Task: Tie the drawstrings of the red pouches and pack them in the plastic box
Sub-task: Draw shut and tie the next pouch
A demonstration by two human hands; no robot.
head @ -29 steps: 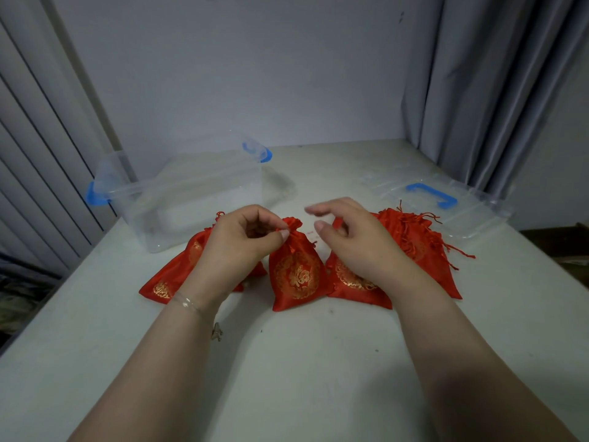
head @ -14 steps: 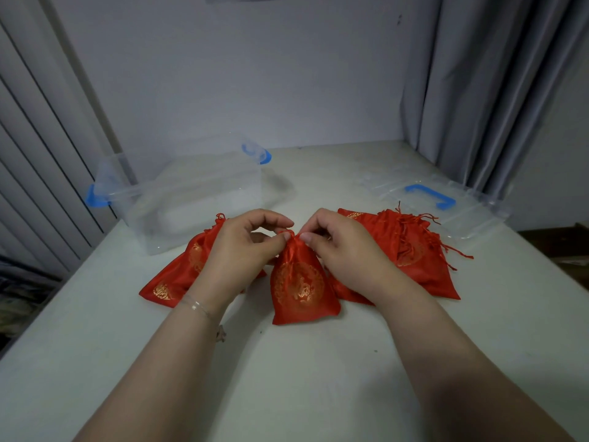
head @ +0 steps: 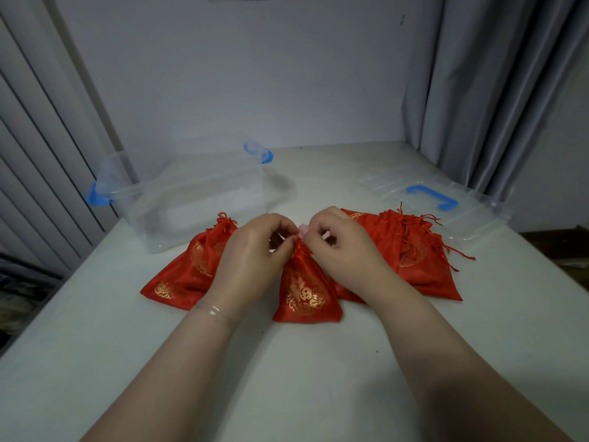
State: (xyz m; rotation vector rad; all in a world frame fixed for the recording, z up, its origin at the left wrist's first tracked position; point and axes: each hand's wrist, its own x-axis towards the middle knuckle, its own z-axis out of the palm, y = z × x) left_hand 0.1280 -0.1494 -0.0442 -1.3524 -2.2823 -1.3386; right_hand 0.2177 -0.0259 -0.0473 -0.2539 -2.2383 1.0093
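The small red satin pouch with a gold embroidered emblem [head: 306, 290] lies near the middle of the white table [head: 287, 378], its neck gathered to a point and its base toward the near edge. Both hands work at that neck: the left hand [head: 255, 250] and the right hand [head: 341, 240] have their fingers [head: 288, 242] pinched closed on the thin red drawstrings at the gathered top, so the tie on this pouch looks under way rather than finished. Just beside it toward the left edge, partly under the left wrist, lies another red pouch with a cinched neck [head: 194, 263]; it appears already tied, though I cannot be sure. On the other side, toward the right edge, a heap of flat red pouches with loose strings [head: 414, 260] seems still untied. The clear plastic box with blue clips [head: 197, 193] stands toward the far left corner and looks empty, so by my judgement no packing has begun. Its clear lid with a blue handle [head: 433, 199] rests apart at the right edge.
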